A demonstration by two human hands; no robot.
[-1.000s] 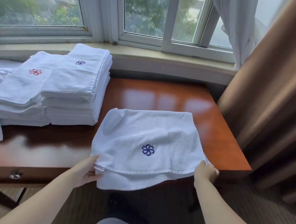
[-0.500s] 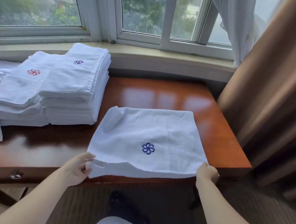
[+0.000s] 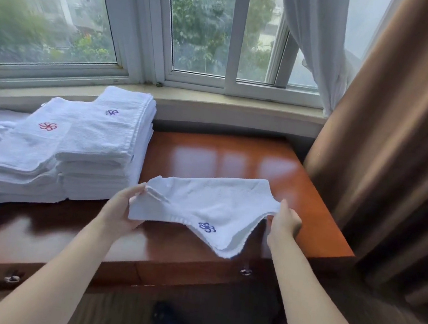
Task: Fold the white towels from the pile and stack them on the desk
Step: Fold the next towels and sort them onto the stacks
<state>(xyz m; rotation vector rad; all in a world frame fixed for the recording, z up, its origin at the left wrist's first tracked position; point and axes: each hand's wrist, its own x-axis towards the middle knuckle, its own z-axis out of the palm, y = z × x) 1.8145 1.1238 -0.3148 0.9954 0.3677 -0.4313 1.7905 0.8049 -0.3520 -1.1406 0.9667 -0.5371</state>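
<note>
Towel [image 3: 209, 207], flat before, now lifted off the desk [image 3: 234, 162], gripped by both hands [image 3: 123, 204] [image 3: 284, 221].

The wooden desk [image 3: 218, 159] bears two folded-towel stacks [image 3: 72, 154].

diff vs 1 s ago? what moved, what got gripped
Both hands lifted the near edge of the towel off the desk and are carrying it away from the person, folding it. The left hand and right hand now grip its sides. The folded stacks have not moved.
</note>
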